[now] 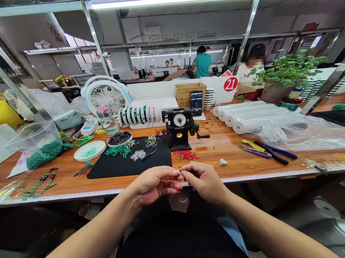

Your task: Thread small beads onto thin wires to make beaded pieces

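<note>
At the front edge of the table, my left hand [156, 185] and my right hand [205, 182] meet with their fingertips pinched together. Between them is something tiny, with a speck of green showing; its kind is too small to tell. The left hand's lower fingers are loosely curled, and those of the right fold inward. Just beyond the fingertips lies a pile of small red pieces [187, 155]. A black mat [103, 170] to the left carries green tube-like beads [117, 151], small silvery pieces [138, 155] and multicoloured beads [151, 141].
A black hand-cranked machine with a dial [179, 130] stands behind the red pieces, beside a row of spools [140, 115]. Pliers [272, 152] and a white lump [223, 162] lie rightward, before wrapped white rolls [251, 116]. Leftward are a white dish [79, 156] and a fan [105, 95].
</note>
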The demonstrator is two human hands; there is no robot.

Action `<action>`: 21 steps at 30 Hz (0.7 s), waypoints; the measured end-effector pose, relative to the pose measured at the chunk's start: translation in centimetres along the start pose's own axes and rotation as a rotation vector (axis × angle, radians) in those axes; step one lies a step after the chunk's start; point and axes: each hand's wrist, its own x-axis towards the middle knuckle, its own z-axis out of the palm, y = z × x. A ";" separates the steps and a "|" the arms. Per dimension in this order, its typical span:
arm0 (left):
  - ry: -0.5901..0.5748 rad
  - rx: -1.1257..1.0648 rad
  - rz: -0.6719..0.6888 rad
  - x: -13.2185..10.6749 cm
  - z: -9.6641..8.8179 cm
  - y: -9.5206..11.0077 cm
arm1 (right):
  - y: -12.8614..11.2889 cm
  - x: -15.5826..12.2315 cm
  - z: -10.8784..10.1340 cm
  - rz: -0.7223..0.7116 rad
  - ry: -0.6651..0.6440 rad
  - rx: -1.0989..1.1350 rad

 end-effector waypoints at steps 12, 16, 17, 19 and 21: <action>0.252 0.776 0.404 -0.2 1.0 -1.0 | 0.3 0.5 0.2 0.263 -0.047 0.245; 0.449 1.236 0.835 -0.5 1.5 -2.5 | 0.2 0.4 1.3 0.343 0.046 0.351; 0.474 1.272 0.887 -0.6 1.5 -2.7 | 0.2 0.2 1.5 0.317 0.063 0.318; 0.499 1.263 0.923 -0.6 1.3 -2.8 | 0.3 -0.2 1.6 0.149 0.106 0.115; 0.491 1.188 0.886 -0.8 1.0 -2.4 | 0.4 -0.6 1.3 -0.137 0.152 -0.221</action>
